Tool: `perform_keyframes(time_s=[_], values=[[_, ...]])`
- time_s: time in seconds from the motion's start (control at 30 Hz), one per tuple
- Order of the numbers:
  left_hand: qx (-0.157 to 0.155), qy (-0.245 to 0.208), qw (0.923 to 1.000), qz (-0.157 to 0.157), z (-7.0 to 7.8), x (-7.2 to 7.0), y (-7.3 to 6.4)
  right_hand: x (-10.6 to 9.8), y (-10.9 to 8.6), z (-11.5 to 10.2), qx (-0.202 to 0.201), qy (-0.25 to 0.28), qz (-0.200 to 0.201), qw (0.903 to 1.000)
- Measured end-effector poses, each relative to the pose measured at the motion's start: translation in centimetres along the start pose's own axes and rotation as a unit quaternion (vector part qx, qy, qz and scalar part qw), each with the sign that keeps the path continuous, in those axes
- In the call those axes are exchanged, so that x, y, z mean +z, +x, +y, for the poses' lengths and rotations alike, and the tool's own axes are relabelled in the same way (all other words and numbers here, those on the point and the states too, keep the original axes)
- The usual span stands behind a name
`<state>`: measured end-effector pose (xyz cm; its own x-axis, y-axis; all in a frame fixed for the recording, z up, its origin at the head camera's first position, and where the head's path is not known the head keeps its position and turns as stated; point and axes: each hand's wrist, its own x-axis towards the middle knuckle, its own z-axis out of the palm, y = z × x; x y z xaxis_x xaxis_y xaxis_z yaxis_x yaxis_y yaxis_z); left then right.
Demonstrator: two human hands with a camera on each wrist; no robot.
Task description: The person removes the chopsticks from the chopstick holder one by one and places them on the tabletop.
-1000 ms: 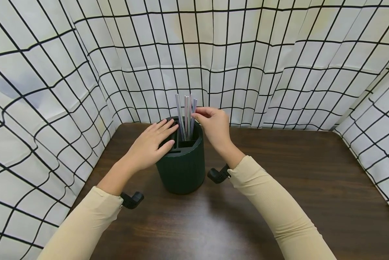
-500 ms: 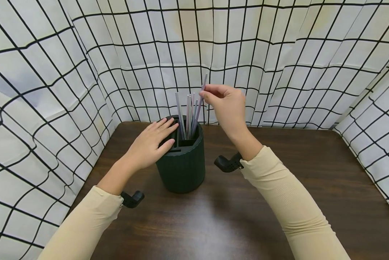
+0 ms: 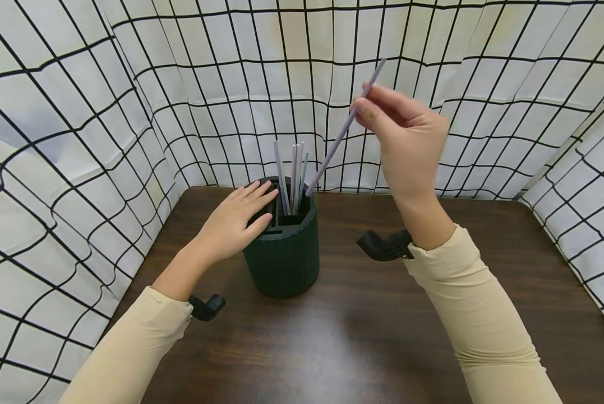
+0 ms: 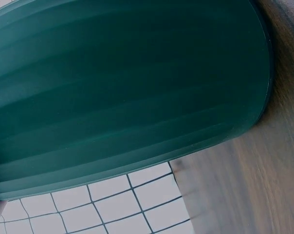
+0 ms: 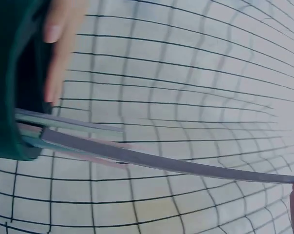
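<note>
A dark green round desk organizer (image 3: 281, 264) with several compartments stands upright on the table. My left hand (image 3: 236, 221) rests on its top left side with fingers straight and spread. Between thumb and fingertips, my right hand (image 3: 407, 134) pinches a long, thin lilac stick (image 3: 338, 137) near its upper end, up and to the right of the organizer. The stick slants, its lower end close to the organizer's right rim. Several pale sticks (image 3: 294, 174) stand in the right compartment. In the left wrist view, the organizer's ribbed wall (image 4: 127, 97) fills most of the frame.
The dark brown wooden table (image 3: 302, 353) extends around the organizer. A white curtain with a black grid (image 3: 221, 67) hangs behind and along both sides. A black camera (image 3: 385, 245) is worn on the right wrist, another camera (image 3: 207, 307) on the left.
My right hand has moved up and to the right, drawing the lilac stick out of the organizer and tilting it. The left hand has stayed in place.
</note>
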<state>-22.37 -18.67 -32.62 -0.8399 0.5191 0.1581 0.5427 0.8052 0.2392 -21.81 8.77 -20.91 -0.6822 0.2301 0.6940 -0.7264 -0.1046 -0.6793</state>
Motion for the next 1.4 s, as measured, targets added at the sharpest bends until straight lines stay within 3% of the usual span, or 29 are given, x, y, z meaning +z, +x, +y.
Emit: perform_keyframes(time_s=[0.1, 0.2, 0.33, 0.5, 0.57, 0.8, 1.0, 1.2, 1.4], values=[[-0.001, -0.002, 1.0, 0.0, 0.0, 0.0, 0.0, -1.3, 0.7, -1.1, 0.045, 0.065, 0.036, 0.9962], [-0.002, -0.002, 1.0, -0.002, -0.1, 0.0, 0.1, -3.1, 1.2, -1.5, 0.1, 0.099, 0.058, 0.9884], [-0.003, -0.003, 1.0, -0.004, -0.1, 0.0, 0.1, -5.5, 1.3, -0.2, 0.168, 0.095, 0.063, 0.9792], [-0.003, -0.003, 1.0, 0.001, -0.1, -0.1, 0.1, -7.6, -0.1, 3.7, 0.255, 0.049, 0.044, 0.9648], [-0.004, -0.004, 1.0, 0.004, -0.1, -0.1, 0.1, -8.2, -1.1, 5.3, 0.297, 0.033, 0.024, 0.9539], [0.001, -0.006, 1.0, 0.006, 0.0, 0.0, 0.1, -10.2, -4.8, 10.5, 0.444, -0.001, -0.033, 0.8954], [-0.002, -0.008, 1.0, 0.004, 0.0, 0.1, 0.2, -11.0, -7.7, 14.6, 0.507, -0.042, -0.062, 0.8589], [-0.003, -0.004, 1.0, 0.004, 0.0, 0.0, 0.0, -11.1, -10.1, 18.1, 0.562, -0.04, -0.067, 0.8236], [-0.002, -0.009, 0.9999, 0.007, 0.1, 0.1, 0.1, -10.7, -11.7, 20.2, 0.591, -0.038, -0.062, 0.8031]])
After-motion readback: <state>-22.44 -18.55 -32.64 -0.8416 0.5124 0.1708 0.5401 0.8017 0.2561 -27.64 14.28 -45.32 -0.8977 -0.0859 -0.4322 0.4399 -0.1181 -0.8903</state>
